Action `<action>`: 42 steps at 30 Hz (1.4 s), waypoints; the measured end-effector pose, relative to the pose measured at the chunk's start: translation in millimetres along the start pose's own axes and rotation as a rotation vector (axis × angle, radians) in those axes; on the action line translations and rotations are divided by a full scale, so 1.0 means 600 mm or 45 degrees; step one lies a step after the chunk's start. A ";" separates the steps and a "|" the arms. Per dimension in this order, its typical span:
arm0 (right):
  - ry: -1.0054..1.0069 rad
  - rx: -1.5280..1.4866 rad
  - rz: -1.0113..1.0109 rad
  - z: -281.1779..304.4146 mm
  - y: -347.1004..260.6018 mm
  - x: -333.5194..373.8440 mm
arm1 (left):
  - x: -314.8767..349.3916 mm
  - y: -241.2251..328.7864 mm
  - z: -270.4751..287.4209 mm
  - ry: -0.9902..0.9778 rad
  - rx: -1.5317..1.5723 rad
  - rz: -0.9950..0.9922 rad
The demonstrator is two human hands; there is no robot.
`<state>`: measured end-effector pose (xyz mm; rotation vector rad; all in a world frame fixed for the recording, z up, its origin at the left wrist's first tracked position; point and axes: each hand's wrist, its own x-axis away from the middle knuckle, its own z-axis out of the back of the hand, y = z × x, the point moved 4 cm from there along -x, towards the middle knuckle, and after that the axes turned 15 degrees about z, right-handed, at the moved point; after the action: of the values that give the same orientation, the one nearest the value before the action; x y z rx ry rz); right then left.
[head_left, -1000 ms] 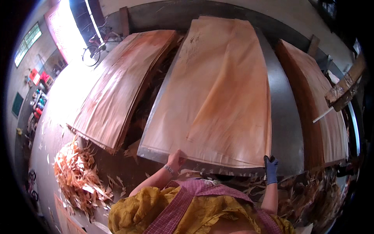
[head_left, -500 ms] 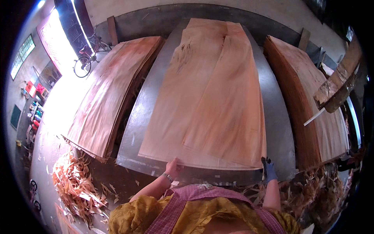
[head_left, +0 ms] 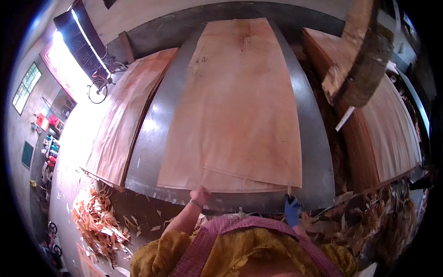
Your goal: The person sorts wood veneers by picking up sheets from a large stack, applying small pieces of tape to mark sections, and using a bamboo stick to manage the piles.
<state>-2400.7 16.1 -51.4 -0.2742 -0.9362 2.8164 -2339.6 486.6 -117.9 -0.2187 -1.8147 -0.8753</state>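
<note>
Thin wood veneer sheets (head_left: 240, 106) lie stacked on a grey metal-looking tabletop (head_left: 318, 152), and the upper sheet's near edge slants across the lower one. My left hand (head_left: 200, 194), bare with a band at the wrist, is at the near edge left of the middle. Its fingers are curled at that edge. By the near right corner is my right hand (head_left: 291, 210) in a blue glove with dark fingertips. The glove is closed around a small, pale, narrow piece that points toward the corner; its kind cannot be made out.
Veneer stacks stand on the left (head_left: 127, 115) and right (head_left: 392, 134). A rough wooden beam (head_left: 357, 60) hangs in front of the right stack. Wood scraps lie in heaps at the left (head_left: 97, 221) and right (head_left: 383, 221). A bicycle (head_left: 98, 87) stands near the bright doorway.
The upper veneer sheet lies straighter over the lower one, its far end more even. My right hand has drawn slightly back from the corner. The whole view has shifted.
</note>
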 end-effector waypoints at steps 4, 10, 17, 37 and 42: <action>0.340 -0.132 0.055 -0.031 0.048 -0.043 | 0.010 -0.007 -0.039 0.075 0.002 0.056; 0.095 -0.874 -0.379 0.056 -0.010 -0.059 | 0.003 -0.007 -0.016 -0.034 -0.065 0.064; 0.384 -0.598 -0.270 0.138 0.187 -0.081 | -0.014 -0.005 -0.030 -0.044 -0.094 0.039; 0.652 0.466 -0.196 0.243 0.395 -0.108 | -0.038 -0.076 -0.050 -0.326 -0.492 0.242; 0.432 0.381 -0.270 0.289 0.524 -0.082 | -0.003 -0.090 -0.101 -0.146 -0.533 0.227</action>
<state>-2421.2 -342.5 -98.9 -0.5527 -0.4373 2.5551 -2322.6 409.1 -133.8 -0.6980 -1.6679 -1.1251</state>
